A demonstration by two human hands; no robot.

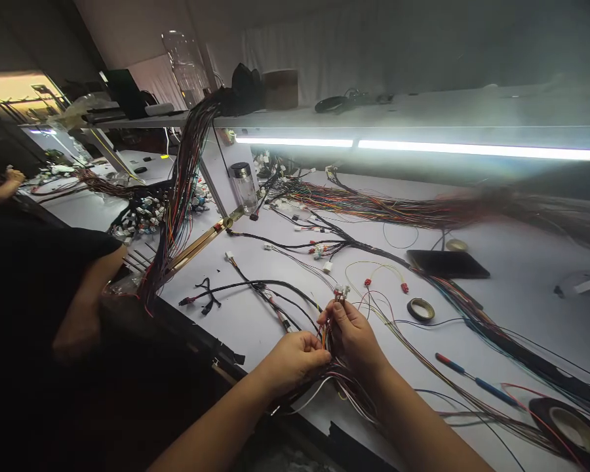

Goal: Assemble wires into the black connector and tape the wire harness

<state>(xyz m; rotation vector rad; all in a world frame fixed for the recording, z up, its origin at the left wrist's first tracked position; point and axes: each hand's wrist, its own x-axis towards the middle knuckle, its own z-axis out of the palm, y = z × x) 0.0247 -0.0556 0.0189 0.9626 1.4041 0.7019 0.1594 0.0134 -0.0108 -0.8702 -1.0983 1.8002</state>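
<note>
Near the front edge of the white table (255, 328), my right hand (354, 331) pinches several thin wires just below a cluster of small white connectors (342, 292), which point up. My left hand (299, 359) is closed on the same wire bundle (347, 380), lower down and to the left, close to my right hand. Orange and red wires show between the two hands. Part of the bundle hangs below my hands toward the table edge. A black-sleeved cable (275, 283) runs from the left toward my hands.
A roll of black tape (421, 309), a red-and-blue tool (476, 379) and a larger tape roll (568, 426) lie right. Behind are a black phone-like slab (447, 263), a glass jar (244, 190) and long wire bundles (373, 204). A person's arm (86, 298) is at left.
</note>
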